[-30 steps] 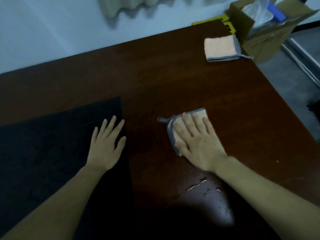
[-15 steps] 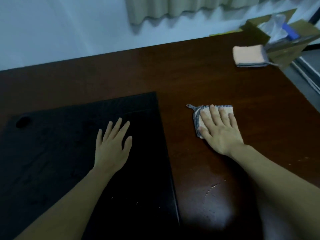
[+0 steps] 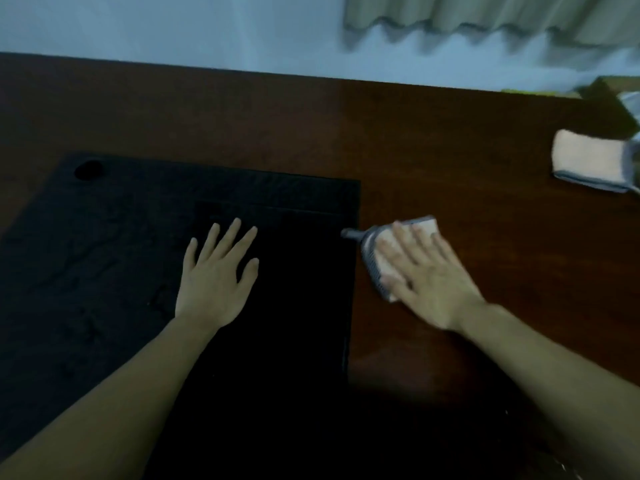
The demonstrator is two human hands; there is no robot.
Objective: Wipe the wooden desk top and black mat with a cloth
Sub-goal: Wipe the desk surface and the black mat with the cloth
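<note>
A dark brown wooden desk top [image 3: 433, 140] fills the view. On its left half lies a black mat [image 3: 104, 271]. My left hand [image 3: 216, 282] rests flat on the mat with its fingers spread. My right hand [image 3: 429, 278] presses flat on a small peach cloth with grey trim [image 3: 381, 251]. The cloth lies on the wood just right of the mat's right edge. Its grey loop reaches over that edge.
A second folded peach cloth [image 3: 588, 161] lies near the desk's far right. A cardboard box [image 3: 613, 98] stands behind it at the right edge. A white wall and a curtain [image 3: 485, 15] run behind the desk. A round hole [image 3: 88, 169] sits at the mat's far left corner.
My right hand has slid the cloth left toward the mat's edge. The view has swung left, showing more of the mat. My left hand stays flat on the mat.
</note>
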